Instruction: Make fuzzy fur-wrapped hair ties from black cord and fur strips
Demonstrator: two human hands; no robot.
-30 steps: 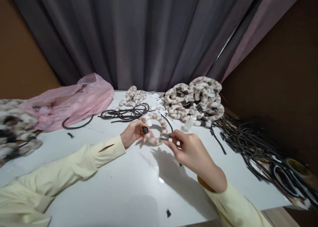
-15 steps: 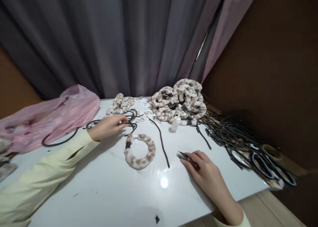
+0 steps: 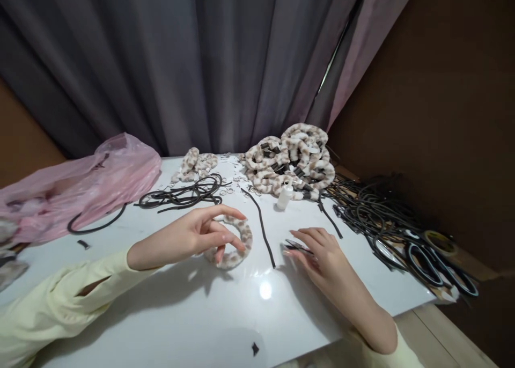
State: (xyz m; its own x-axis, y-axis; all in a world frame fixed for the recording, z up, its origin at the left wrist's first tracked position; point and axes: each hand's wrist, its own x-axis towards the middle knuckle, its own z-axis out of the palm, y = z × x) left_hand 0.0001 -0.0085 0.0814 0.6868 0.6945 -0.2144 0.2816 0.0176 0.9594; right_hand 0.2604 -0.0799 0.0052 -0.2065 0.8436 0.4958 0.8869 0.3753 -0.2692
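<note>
My left hand (image 3: pixel 201 234) hovers over a fuzzy white-and-brown ring (image 3: pixel 243 234) on the table, its fingers apart and nothing in them. It hides the ring's left part. Right of the ring, a single black cord (image 3: pixel 262 226) lies on the white surface. My right hand (image 3: pixel 319 252) is at the right of that cord, fingers curled around small dark snips (image 3: pixel 298 245) whose blades point left. Behind my left hand lies a loose bundle of black cords (image 3: pixel 187 192).
A pile of fuzzy rings (image 3: pixel 292 161) stands at the back, with a small clear bottle (image 3: pixel 285 196) before it. Many black cords (image 3: pixel 374 210) fill the right edge. A pink plastic bag (image 3: pixel 120 169) lies at the left. Another black cord (image 3: pixel 98 228) curves beside it.
My left hand has moved right and nearer, from the cord bundle to above the ring. A short black piece now shows on the table at the left. My right hand has shifted slightly, still with the snips.
</note>
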